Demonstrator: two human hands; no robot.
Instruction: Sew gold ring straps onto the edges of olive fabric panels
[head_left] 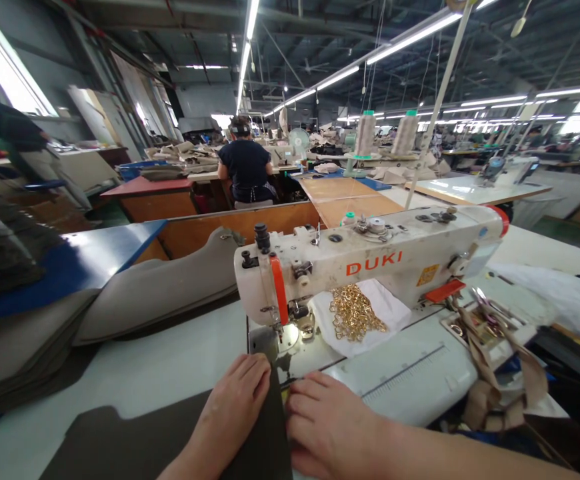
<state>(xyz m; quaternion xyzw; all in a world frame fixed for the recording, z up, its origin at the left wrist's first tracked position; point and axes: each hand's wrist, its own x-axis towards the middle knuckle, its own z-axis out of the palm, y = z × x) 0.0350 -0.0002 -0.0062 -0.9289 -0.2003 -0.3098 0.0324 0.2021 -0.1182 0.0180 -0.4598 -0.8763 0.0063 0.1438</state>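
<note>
A white sewing machine with orange trim stands on the pale table. My left hand rests on a dark grey-brown panel, its fingers together near the panel's right edge, just in front of the needle area. Beside that edge, my right hand has its fingers curled at the panel's side; what lies under them is hidden. The panel reaches up under the presser foot area. Gold metal rings lie heaped on a white cloth against the machine.
Stacked grey panels lie at the left. A tray at the right holds scissors and small parts, with a beige strap hanging over it. Thread cones stand behind the machine. A person sits ahead; another bends at far left.
</note>
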